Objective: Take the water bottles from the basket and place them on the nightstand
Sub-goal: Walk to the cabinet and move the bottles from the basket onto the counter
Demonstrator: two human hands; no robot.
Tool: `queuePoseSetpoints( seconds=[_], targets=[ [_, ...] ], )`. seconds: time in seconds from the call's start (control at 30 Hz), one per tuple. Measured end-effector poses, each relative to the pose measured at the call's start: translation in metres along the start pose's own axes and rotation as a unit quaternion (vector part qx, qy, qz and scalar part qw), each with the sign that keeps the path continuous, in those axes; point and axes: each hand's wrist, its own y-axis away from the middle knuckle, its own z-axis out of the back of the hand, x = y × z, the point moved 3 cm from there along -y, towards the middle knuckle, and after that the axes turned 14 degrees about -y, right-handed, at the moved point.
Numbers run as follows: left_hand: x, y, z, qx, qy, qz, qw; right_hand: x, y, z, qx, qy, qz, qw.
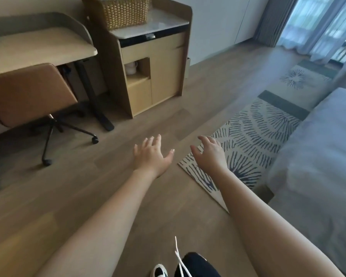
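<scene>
The wooden floor (72, 196) is taking up most of the room, with a patterned rug (254, 140) lying on it along the right, just beside the grey bed (318, 156). Curtains (318, 27) are hanging at the far right corner. On the left a bench (38, 48) is standing against the wall, and a tan swivel chair (28, 94) is sitting tucked partly under it. Next to the bench, a wooden cabinet (160, 76) with a pale top is carrying the woven basket (124, 13), which is sitting at the back left of that top. Something pale is showing above the basket's rim, but I cannot tell whether it is the water bottles.

The person's 2 bare arms are reaching forward over the floor, well apart from the cabinet. The left hand (150, 154) is hanging palm down, fingers (148, 140) spread and relaxed, holding nothing. The right hand (210, 152) is over the rug's near corner, fingers loosely bent, also holding nothing. A dark shoe (160, 271) is showing at the bottom edge.
</scene>
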Motion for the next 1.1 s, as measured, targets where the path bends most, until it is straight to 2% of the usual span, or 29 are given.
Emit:
queuePoseSetpoints(
  seconds=[0.23,0.5,0.73,1.1],
  targets=[
    [0.006,-0.133,-0.013,0.001,-0.003,0.016,1.000,-0.008,-0.137,-0.027,0.016,0.005,0.005,1.000],
    [-0.005,-0.351,-0.014,-0.008,-0.014,0.050,0.999,-0.012,-0.369,-0.034,0.046,0.016,0.042,0.998],
    [-0.010,-0.518,0.020,-0.027,-0.006,0.103,0.994,0.020,-0.551,-0.027,0.057,0.010,0.090,0.994],
    [0.044,-0.703,0.045,-0.072,0.009,0.183,0.980,0.087,-0.755,-0.070,0.072,-0.038,0.128,0.988]
  ],
)
